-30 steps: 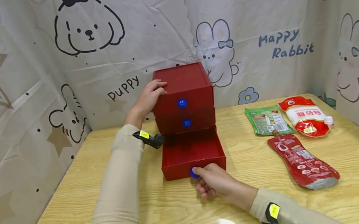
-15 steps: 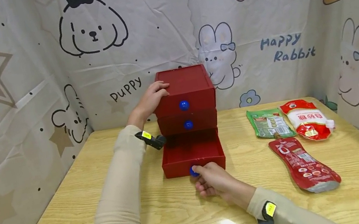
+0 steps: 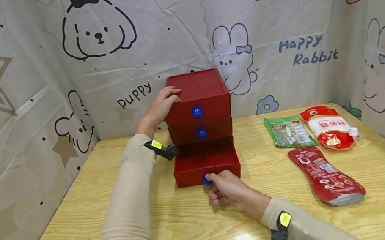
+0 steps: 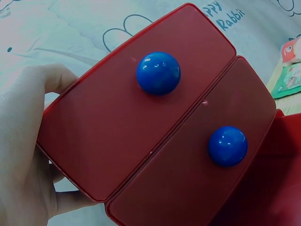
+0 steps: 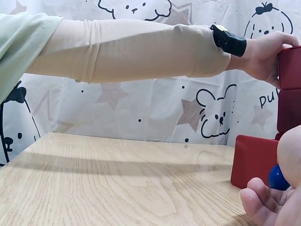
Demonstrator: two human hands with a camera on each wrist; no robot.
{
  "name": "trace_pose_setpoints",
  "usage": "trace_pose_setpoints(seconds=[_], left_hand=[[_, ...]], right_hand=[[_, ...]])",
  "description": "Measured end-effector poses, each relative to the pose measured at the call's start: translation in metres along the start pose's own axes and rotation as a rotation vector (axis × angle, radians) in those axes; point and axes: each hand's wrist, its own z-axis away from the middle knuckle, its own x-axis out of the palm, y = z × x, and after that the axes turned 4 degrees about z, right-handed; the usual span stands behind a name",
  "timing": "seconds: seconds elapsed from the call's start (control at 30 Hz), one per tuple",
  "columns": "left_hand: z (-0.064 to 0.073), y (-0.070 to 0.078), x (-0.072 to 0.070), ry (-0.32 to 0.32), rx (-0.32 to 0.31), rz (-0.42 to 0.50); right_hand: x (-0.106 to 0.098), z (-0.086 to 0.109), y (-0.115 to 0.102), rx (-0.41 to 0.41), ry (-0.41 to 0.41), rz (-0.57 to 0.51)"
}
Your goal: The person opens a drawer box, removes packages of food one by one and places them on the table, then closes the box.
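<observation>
A red three-drawer cabinet (image 3: 199,85) stands at the back of the table, a blue ball knob on each drawer front. My left hand (image 3: 160,107) grips its top left corner; in the left wrist view, fingers (image 4: 59,77) reach over the top edge and others lie along the side. The bottom drawer (image 3: 191,177) is pulled partway out, and its inside looks bare. My right hand (image 3: 230,190) pinches the bottom knob (image 3: 207,180) between thumb and fingers, its other fingers loosely curled below. In the right wrist view the knob is partly covered by the hand.
To the right lie a green packet (image 3: 290,132), a red and white bag with a white cap (image 3: 329,128), and a red spouted pouch (image 3: 326,176) on the wooden table (image 3: 181,233). A printed curtain (image 3: 168,25) hangs behind and at both sides.
The bottom drawer has slid a little inward toward the cabinet, with my right hand moving along on its knob. My left hand keeps its place on the top corner. The head view shifted slightly.
</observation>
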Motion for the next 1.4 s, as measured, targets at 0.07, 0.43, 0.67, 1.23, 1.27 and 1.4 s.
trace_pose_setpoints(seconds=[0.07,0.43,0.67,1.23,1.27,1.4], left_hand=[[0.001,0.001,-0.001,0.0,-0.001,-0.003],[0.002,0.002,-0.001,-0.003,0.011,-0.038],[0.001,0.001,0.0,-0.011,0.019,-0.033],[0.0,0.001,-0.001,0.003,0.008,-0.01],[0.0,0.001,-0.001,0.003,0.008,-0.01],[0.002,0.002,-0.001,0.0,0.01,-0.021]], right_hand=[[0.0,-0.002,-0.001,0.001,0.003,-0.002],[0.001,-0.009,-0.006,-0.018,0.017,0.001],[0.0,-0.009,-0.007,-0.005,0.02,-0.009],[0.001,-0.012,-0.011,-0.006,0.037,0.004],[0.001,-0.012,-0.01,-0.008,0.039,0.005],[0.001,-0.015,-0.01,-0.015,0.04,0.005]])
